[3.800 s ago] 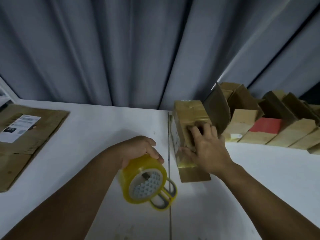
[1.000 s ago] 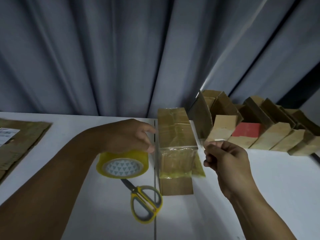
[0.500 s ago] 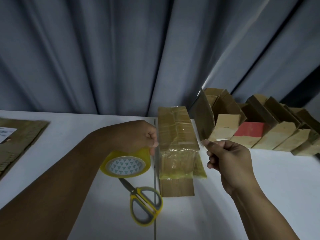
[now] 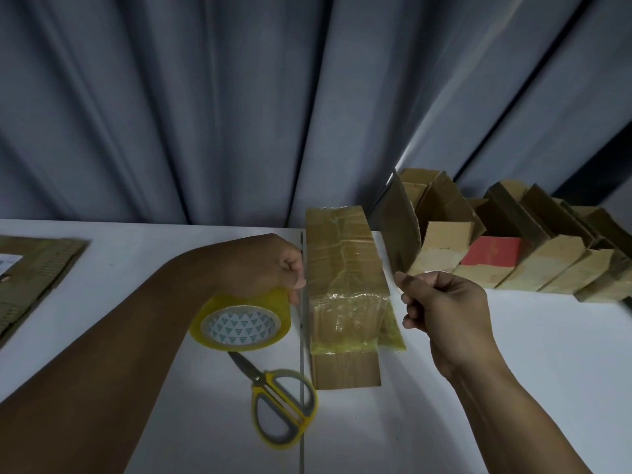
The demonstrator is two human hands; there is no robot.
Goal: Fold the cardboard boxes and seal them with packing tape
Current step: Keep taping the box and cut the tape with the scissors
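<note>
A small cardboard box (image 4: 343, 268), wrapped in clear tape, stands on the white table (image 4: 513, 371) in the middle of the view. A loose tape end hangs at its near right corner. My left hand (image 4: 270, 265) grips a yellow roll of packing tape (image 4: 241, 323) just left of the box. My right hand (image 4: 441, 302) is at the box's right side, fingers curled, pinching a thin strip of clear tape (image 4: 388, 265) that runs up along the box's right edge.
Yellow-handled scissors (image 4: 280, 408) lie on the table below the tape roll. A row of folded cardboard boxes (image 4: 513, 251), one with a red face, stands at the back right. Flat cardboard (image 4: 30, 268) lies at the far left. A grey curtain hangs behind.
My left hand has brought the tape roll up beside the box. My right hand has left the box top and now pinches a tape strip at its right side.
</note>
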